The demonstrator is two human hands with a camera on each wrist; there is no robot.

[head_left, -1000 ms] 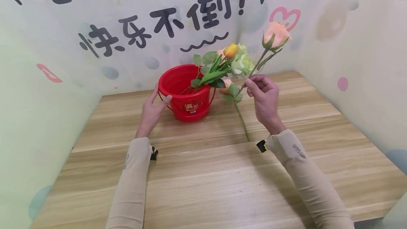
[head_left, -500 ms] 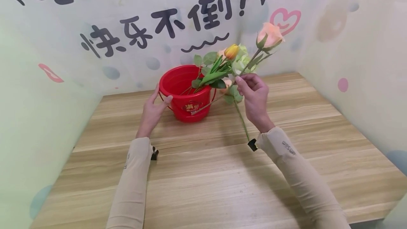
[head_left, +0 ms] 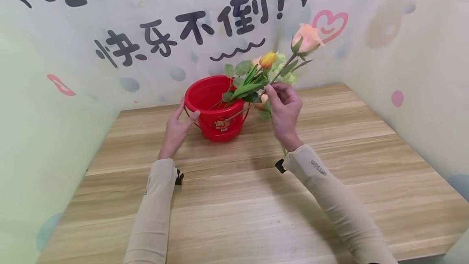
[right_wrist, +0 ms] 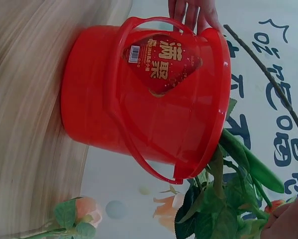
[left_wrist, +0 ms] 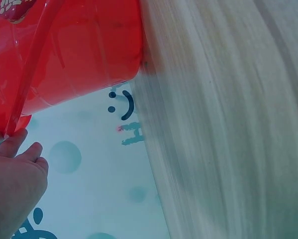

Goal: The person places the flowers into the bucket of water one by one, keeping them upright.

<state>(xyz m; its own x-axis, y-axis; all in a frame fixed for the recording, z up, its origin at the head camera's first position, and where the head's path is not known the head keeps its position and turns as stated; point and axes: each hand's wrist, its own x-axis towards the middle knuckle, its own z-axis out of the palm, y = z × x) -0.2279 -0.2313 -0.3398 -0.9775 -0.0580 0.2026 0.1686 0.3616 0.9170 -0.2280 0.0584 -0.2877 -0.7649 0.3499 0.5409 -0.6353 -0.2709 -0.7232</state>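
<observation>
A red bucket [head_left: 226, 133] stands upright on the wooden table, its handle hanging down. My left hand [head_left: 176, 131] holds its left side near the rim, thumb toward the front and fingers along the outer wall. Between the thumb and fingers of my right hand [head_left: 286, 113] is the stem of a long peach rose [head_left: 307, 39]. The bloom points up and right; the stem slants down-left and overlaps the bucket's front in the head view. In the right wrist view the bare stem [right_wrist: 268, 74] ends just beyond the rim. A yellow-orange tulip [head_left: 268, 60] leans out of the bucket among green leaves.
Pale green blooms [head_left: 287, 75] show behind the held stem. Another peach rose [right_wrist: 89, 210] lies on the table [head_left: 227, 203] right of the bucket, partly hidden by my right hand in the head view. A wall with large lettering rises behind the table.
My right hand has moved left with the rose, bringing its stem from beside the bucket to across its front in the head view. The left hand has stayed on the bucket.
</observation>
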